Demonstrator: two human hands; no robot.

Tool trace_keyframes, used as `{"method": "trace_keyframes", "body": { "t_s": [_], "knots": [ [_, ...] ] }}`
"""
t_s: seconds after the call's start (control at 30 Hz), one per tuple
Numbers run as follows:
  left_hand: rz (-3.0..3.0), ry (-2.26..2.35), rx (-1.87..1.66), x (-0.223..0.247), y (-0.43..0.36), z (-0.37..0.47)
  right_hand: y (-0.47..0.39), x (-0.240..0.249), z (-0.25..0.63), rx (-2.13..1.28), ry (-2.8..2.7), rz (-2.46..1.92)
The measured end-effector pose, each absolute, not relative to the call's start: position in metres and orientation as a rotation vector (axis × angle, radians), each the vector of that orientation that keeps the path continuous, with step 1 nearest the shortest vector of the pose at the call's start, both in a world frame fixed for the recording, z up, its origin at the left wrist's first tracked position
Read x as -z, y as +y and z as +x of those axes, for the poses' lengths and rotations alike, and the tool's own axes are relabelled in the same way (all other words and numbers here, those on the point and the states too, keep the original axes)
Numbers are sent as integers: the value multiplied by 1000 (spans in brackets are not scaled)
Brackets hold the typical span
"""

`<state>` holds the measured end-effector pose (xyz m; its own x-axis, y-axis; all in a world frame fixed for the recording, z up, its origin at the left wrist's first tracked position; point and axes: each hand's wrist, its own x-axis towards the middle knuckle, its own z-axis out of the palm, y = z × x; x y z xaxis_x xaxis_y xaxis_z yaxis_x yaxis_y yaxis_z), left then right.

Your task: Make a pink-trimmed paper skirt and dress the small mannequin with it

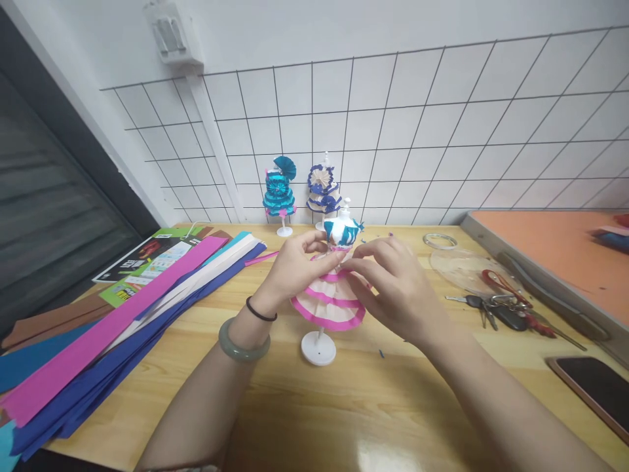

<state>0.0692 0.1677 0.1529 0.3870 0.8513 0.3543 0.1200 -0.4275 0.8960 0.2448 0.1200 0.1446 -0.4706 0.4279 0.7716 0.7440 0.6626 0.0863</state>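
Observation:
A miniature dress form (319, 349) on a round white base stands before me, tilted slightly. Its bodice (341, 231) is wrapped in white and teal paper, and the tiered paper skirt (327, 305) is cream with pink bands. My left hand (299, 262) grips the form at the waist, thumb in front and fingers behind it. On the other side, my right hand (393, 282) has bent fingers against the top of the skirt near the waist, closed on its paper edge. Its fingertips partly cover the waist.
Two dressed forms, one teal (279, 190) and one navy and cream (323, 190), stand by the gridded wall. Crepe paper strips (122, 321) lie left. At right are a tape roll (439, 241), keys (506, 311), a phone (592, 390) and an orange-topped board (555, 262).

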Motion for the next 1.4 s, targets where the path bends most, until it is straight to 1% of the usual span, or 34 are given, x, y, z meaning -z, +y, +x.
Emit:
{"method": "trace_keyframes", "body": {
  "t_s": [0.27,0.47,0.53,0.63,0.77,0.87,0.97,1.23,1.4],
  "knots": [
    [1663,811,-1115,-153,166,69,118,-139,242,783,-2118,-734],
    [1697,816,-1121,-151,170,67,121,-136,242,744,-2204,-681],
    [1711,812,-1116,-151,172,65,122,-135,243,643,-2232,-658],
    [1728,751,-1095,-152,175,62,122,-137,246,388,-2118,-674],
    [1810,654,-1007,-152,177,59,123,-143,252,-42,-1867,-935],
    [1838,649,-931,-150,178,58,126,-146,256,-416,-1876,-1139],
    [1827,648,-887,-148,178,57,128,-148,258,-673,-1929,-1157],
    [1976,617,-869,-154,172,57,125,-148,256,-839,-1844,-1177],
    [2097,604,-860,-158,169,59,123,-147,254,-772,-1851,-1183]
  ]
}}
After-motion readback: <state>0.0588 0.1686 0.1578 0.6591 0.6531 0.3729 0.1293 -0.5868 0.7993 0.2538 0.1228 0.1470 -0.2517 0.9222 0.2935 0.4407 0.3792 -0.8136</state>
